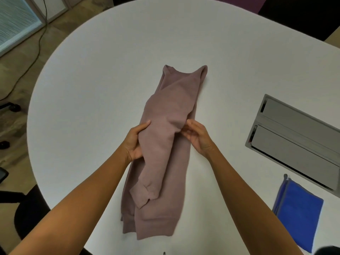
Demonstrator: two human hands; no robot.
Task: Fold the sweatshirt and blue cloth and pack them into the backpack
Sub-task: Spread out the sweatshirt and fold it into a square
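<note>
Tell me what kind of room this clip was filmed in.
Probably an office or meeting room: a large rounded white table with a grey built-in cable hatch, the wheeled base of an office chair on the floor at left, and a frosted glass partition behind it.

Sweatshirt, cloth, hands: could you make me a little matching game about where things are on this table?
Things:
1. sweatshirt
2. blue cloth
3. grey hatch
4. left hand

Places or states:
A. set into the tabletop, far right
B. near right edge, lying flat
C. table's middle, folded into a long strip
D. under the sweatshirt's left edge

Pairs: 1-C, 2-B, 3-A, 4-D
</note>
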